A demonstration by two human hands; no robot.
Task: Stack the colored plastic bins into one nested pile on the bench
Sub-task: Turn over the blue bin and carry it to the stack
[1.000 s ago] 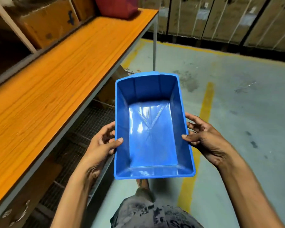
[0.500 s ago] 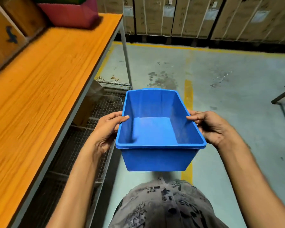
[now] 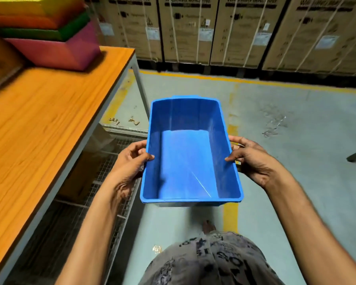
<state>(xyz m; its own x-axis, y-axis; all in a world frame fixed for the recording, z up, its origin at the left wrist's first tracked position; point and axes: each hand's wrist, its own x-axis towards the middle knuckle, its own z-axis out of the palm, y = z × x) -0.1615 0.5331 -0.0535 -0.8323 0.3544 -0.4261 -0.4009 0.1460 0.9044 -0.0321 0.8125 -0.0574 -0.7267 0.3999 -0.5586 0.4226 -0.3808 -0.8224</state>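
Blue plastic is filling the middle of the view: the blue bin (image 3: 190, 153) is being held open side up in the air over the floor (image 3: 296, 140), just off the right edge of the bench (image 3: 49, 124). The left hand (image 3: 130, 161) is gripping the bin's left rim, thumb hooked inside and fingers curled against the outer wall. The right hand (image 3: 249, 159) is gripping the right rim the same way. A nested pile (image 3: 47, 31) of pink, green, orange and yellow bins is sitting on the far end of the bench. Strapped cardboard cartons (image 3: 234, 29) are lining the far wall.
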